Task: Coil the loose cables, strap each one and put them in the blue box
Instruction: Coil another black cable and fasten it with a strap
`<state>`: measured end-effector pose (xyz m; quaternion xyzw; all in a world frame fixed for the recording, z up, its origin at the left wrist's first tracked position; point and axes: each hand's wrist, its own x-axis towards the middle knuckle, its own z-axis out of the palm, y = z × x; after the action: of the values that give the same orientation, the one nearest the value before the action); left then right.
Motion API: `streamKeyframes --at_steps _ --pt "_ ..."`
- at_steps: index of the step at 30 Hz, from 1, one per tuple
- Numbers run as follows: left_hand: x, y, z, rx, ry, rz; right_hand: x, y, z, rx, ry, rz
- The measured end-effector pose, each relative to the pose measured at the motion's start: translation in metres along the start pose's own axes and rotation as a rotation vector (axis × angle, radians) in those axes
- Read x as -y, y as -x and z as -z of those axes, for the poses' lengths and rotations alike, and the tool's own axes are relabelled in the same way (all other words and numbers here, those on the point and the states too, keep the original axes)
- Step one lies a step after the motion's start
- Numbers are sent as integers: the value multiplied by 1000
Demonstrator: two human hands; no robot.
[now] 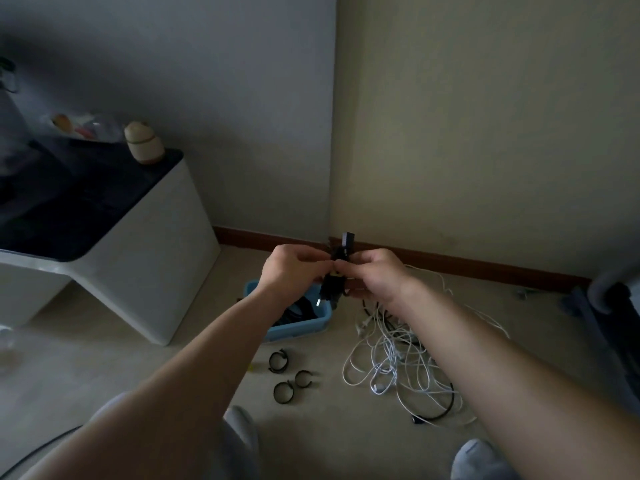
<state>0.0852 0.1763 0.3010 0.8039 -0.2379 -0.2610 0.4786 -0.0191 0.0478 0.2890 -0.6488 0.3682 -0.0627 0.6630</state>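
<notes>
Head view, our hands: our left hand (289,268) and our right hand (375,275) are close together in the air. Both pinch the same black cable (341,256), one from each side.
Head view, black cable: it is folded into a small bundle. It stands up tall between our fingers, with one end poking up and one end hanging down. We cannot tell if a strap is on it yet.
Head view, blue box: the blue box (301,329) sits on the floor (173,368). It is below the bundle and a bit to the left, and dark cables lie inside it.
Head view, nearer hand: our left hand is right over the box, so we think it has the shorter way down.
Head view, straps: three black straps (278,362) lie on the floor, near the box on our side of it.
Head view, white cables: a loose pile of white cables (398,362) lies on the floor under our right arm, right of the box.
Next move, we think: finish the strap, then go down and left into the box.
</notes>
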Motion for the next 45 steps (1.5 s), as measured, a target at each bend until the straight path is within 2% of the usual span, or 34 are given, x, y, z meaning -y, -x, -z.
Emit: streamKeyframes --at_steps 5,9,11,15,19,26,33,40,45 --pt "35 -22 13 62 -221 24 0 -27 -22 0 263 65" --pt "74 -42 31 124 -540 153 -6 -59 -45 -2 353 42" --pt "97 -54 39 108 -609 232 -13 -79 -56 19 369 14" --pt "140 -83 36 104 -660 307 -38 -124 -74 92 415 -49" --pt "176 -114 16 133 -736 266 -70 -169 -88 126 525 -74" --pt "229 -164 -22 276 -883 234 -145 -232 -96 92 1084 67" --pt "264 -192 -37 308 -849 277 -196 -258 -113 88 1320 200" --pt "259 -190 -51 374 -910 269 -196 -252 -112 258 1281 115" --pt "221 -180 -63 348 -972 191 -167 -220 -70 122 1232 170"
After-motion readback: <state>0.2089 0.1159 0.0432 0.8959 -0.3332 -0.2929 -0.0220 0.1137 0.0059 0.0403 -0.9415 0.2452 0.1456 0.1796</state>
